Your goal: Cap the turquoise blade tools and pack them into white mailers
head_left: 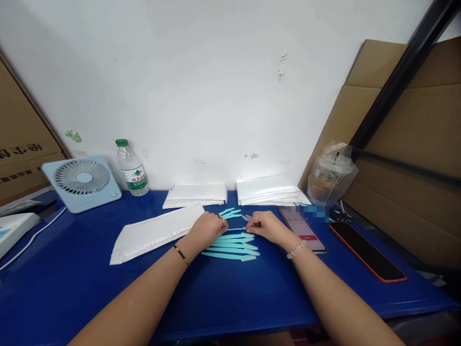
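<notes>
My left hand [208,227] is closed on the handle end of a turquoise eyebrow razor [236,229]. At its other end, the fingertips of my right hand [264,225] pinch the pale tip, where a small clear cap seems to sit. Just below both hands, several like razors [232,249] lie side by side on the blue table, their pale ends to the right. A few more razors [230,212] lie fanned out behind my hands. Small clear caps [246,217] rest near my right fingertips.
A white padded envelope [154,233] lies left of my hands. Stacks of white envelopes [196,193] [268,190] stand by the wall. A fan [83,182] and water bottle [132,168] are left; two phones [302,228] [367,251] and a bagged drink cup [331,175] are right.
</notes>
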A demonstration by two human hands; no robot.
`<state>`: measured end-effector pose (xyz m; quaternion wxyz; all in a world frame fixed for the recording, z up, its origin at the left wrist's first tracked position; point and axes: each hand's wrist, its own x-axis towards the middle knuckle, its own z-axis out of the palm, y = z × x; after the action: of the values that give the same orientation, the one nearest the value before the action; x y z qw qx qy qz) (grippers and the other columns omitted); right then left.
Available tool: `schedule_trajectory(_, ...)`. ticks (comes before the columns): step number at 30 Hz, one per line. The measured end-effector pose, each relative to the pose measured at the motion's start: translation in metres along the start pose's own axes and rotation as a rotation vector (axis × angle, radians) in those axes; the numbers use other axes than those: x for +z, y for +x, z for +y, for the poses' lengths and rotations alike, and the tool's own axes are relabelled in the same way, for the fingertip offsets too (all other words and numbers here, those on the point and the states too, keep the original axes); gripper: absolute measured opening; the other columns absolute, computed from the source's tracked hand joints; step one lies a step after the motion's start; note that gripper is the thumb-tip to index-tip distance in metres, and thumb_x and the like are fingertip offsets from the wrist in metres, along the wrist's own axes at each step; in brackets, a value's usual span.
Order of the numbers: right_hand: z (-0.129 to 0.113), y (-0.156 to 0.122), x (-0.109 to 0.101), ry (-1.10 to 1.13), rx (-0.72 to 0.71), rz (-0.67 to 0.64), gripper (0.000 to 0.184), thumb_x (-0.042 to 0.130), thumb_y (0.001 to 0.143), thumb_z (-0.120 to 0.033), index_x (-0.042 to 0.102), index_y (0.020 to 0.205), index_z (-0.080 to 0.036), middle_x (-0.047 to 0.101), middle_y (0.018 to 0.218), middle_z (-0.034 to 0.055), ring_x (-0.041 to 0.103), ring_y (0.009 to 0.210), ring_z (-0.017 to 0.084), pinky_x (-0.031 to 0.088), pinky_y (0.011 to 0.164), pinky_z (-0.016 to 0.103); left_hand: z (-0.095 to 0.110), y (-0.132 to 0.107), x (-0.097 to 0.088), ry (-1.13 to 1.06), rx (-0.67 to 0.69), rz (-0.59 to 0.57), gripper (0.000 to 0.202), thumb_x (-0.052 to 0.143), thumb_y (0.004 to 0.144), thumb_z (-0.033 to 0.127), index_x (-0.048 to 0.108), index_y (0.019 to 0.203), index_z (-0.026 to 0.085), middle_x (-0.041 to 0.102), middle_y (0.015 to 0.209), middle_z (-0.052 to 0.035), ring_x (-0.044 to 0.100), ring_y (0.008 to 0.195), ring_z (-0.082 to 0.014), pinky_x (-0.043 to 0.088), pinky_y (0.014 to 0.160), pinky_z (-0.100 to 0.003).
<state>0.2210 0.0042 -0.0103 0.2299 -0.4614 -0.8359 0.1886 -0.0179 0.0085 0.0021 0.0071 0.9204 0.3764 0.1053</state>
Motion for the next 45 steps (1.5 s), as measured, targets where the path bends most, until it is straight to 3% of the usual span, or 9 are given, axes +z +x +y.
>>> schedule_trajectory(8,-0.007,0.0,0.001,0.068,-0.022,-0.05,0.013,0.061,0.08,-0.027,0.073,0.081,-0.02,0.066,0.078,0.0022,0.06,0.069,0.013,0.045,0.064,0.023,0.003,0.001,0.002,-0.033,-0.007,0.006,0.032,0.04,0.09,0.027,0.06,0.066,0.019,0.064,0.069,-0.0015,0.056,0.065,-0.0143,0.036,0.066,-0.027)
schedule_trajectory(13,-0.015,-0.001,-0.003,0.079,-0.07,-0.111,0.015,0.058,0.082,-0.025,0.073,0.082,-0.021,0.068,0.079,0.0013,0.061,0.071,0.013,0.046,0.068,0.023,0.006,0.001,0.006,-0.107,0.021,-0.017,0.026,0.044,0.089,0.028,0.065,0.076,0.021,0.067,0.078,-0.0004,0.059,0.073,-0.0147,0.039,0.069,-0.025)
schedule_trajectory(15,-0.009,-0.004,-0.014,0.029,-0.02,-0.022,0.017,0.056,0.082,-0.025,0.072,0.084,-0.021,0.068,0.083,0.0027,0.061,0.076,0.015,0.046,0.07,0.025,0.002,0.002,0.007,-0.128,-0.009,0.007,0.022,0.046,0.089,0.032,0.067,0.086,0.022,0.068,0.088,-0.0007,0.06,0.08,-0.0153,0.041,0.072,-0.025)
schedule_trajectory(18,0.007,-0.009,-0.032,-0.099,0.172,0.142,0.018,0.055,0.081,-0.025,0.071,0.085,-0.019,0.069,0.085,0.005,0.061,0.078,0.018,0.045,0.07,0.028,-0.008,0.003,0.01,-0.063,-0.148,0.112,0.023,0.05,0.087,0.033,0.065,0.101,0.022,0.064,0.1,-0.0039,0.058,0.092,-0.0189,0.041,0.079,-0.029)
schedule_trajectory(21,0.019,-0.012,-0.04,-0.154,0.322,0.102,0.015,0.058,0.078,-0.027,0.071,0.08,-0.019,0.069,0.08,0.0055,0.061,0.073,0.019,0.044,0.064,0.028,-0.016,0.004,0.013,-0.003,-0.256,0.14,0.02,0.052,0.085,0.029,0.064,0.1,0.022,0.062,0.102,-0.0051,0.055,0.097,-0.0213,0.041,0.08,-0.032)
schedule_trajectory(23,0.021,-0.011,-0.037,-0.143,0.338,0.053,0.013,0.061,0.076,-0.027,0.071,0.078,-0.019,0.069,0.08,0.0054,0.061,0.073,0.019,0.043,0.063,0.027,-0.017,0.005,0.015,0.012,-0.274,0.126,0.016,0.052,0.084,0.027,0.065,0.093,0.022,0.062,0.099,-0.0048,0.055,0.096,-0.0217,0.04,0.078,-0.032)
schedule_trajectory(29,0.015,-0.008,-0.025,-0.127,0.278,0.01,0.009,0.06,0.074,-0.02,0.069,0.077,-0.018,0.069,0.08,0.0042,0.061,0.071,0.017,0.044,0.063,0.024,-0.011,0.005,0.013,0.014,-0.278,0.108,0.013,0.054,0.082,0.028,0.065,0.082,0.021,0.064,0.09,-0.0043,0.056,0.092,-0.0216,0.039,0.077,-0.032)
schedule_trajectory(37,0.018,-0.009,-0.025,-0.164,0.093,-0.044,0.011,0.063,0.074,-0.024,0.072,0.079,-0.02,0.069,0.079,0.0039,0.061,0.069,0.017,0.044,0.063,0.025,-0.008,0.001,0.005,-0.046,-0.251,0.052,0.012,0.053,0.079,0.022,0.063,0.072,0.021,0.068,0.081,-0.001,0.059,0.076,-0.0172,0.039,0.071,-0.029)
schedule_trajectory(45,0.009,-0.004,-0.017,-0.086,-0.031,-0.046,0.017,0.055,0.083,-0.022,0.071,0.079,-0.019,0.068,0.081,0.0038,0.061,0.071,0.015,0.044,0.066,0.024,-0.005,0.001,0.008,-0.037,-0.205,0.056,0.015,0.05,0.079,0.018,0.062,0.07,0.02,0.067,0.078,-0.0004,0.058,0.07,-0.0153,0.036,0.066,-0.027)
